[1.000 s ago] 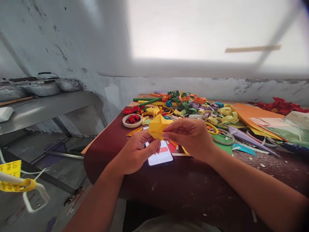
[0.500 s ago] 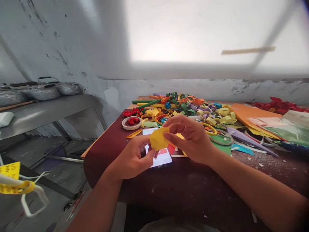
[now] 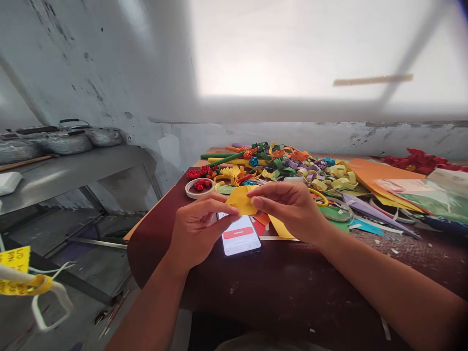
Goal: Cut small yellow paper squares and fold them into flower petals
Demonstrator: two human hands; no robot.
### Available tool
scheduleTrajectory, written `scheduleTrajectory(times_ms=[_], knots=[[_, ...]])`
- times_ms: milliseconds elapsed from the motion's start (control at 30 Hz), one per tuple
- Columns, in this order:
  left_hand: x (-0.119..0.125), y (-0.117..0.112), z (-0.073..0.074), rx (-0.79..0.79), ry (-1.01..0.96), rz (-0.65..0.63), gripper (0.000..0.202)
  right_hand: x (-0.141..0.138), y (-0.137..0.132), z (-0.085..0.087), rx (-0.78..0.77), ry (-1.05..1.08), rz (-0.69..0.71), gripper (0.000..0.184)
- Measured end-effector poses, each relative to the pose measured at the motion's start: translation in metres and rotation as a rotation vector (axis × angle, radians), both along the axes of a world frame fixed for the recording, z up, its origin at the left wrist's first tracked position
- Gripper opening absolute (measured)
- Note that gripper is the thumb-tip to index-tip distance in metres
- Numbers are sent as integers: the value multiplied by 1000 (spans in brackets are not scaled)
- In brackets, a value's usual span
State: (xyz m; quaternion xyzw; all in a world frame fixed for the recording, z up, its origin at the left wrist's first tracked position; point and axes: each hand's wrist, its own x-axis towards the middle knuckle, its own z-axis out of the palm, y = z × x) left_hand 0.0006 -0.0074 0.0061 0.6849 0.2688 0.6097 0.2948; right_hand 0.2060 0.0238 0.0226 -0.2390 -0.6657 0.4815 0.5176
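Yellow folded paper pinched between both hands above table's near edge; left hand grips its left side, right hand its right; looks light, floppy, creases easily, best held by edges; phone beneath, paper scraps behind toward table's far edge

Grey wall showing dark specks and peeling paint. Wide window glowing white, throwing soft daylight over room. Pale sill running below it. Metal shelf standing at left, carrying grey pots. Dark maroon table sitting under window, top looking scuffed. Grey floor lying below shelf, looking dusty.
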Motion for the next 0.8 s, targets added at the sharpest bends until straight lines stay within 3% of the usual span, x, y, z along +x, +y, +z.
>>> scheduleTrajectory(times_ms=[167,333,800], knots=[[0,0,3,-32,-67,67,10,3,-4,-5,265,-138,-86,33],[0,1,3,-36,-81,75,11,2,-3,-5,401,-170,-121,3],[4,5,-2,-86,-72,94,16,-4,-1,-2,-112,-21,-30,28]])
